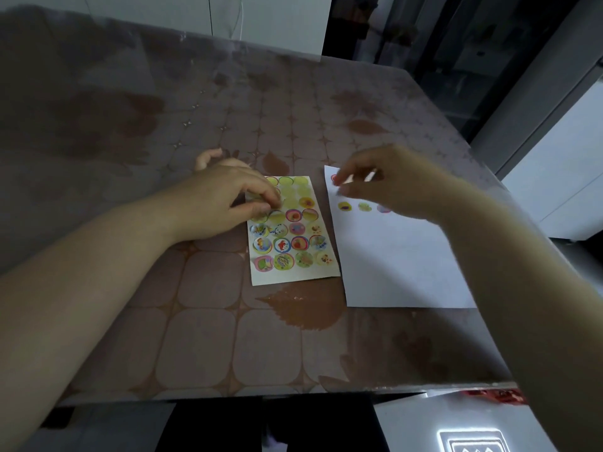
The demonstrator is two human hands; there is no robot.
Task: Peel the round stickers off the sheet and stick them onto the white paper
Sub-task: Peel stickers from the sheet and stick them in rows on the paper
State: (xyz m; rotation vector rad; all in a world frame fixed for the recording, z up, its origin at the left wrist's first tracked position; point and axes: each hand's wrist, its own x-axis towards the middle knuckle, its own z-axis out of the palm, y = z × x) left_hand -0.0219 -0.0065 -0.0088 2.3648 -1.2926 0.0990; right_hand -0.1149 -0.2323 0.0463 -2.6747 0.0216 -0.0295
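Our left hand [222,200] lies on the sticker sheet [293,275], fingers bent and pinching at its upper left part. Our right hand [391,181] hovers, blurred, over the white paper [398,265] beside it on the counter [202,337]; whether its curled fingers hold anything we cannot tell. The round stickers [282,245] look thin, light and limp: best lifted at the rim with a nail.

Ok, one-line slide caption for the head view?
Left hand pinches at the sticker sheet while the right hand hovers over the white paper, which bears a few round stickers.
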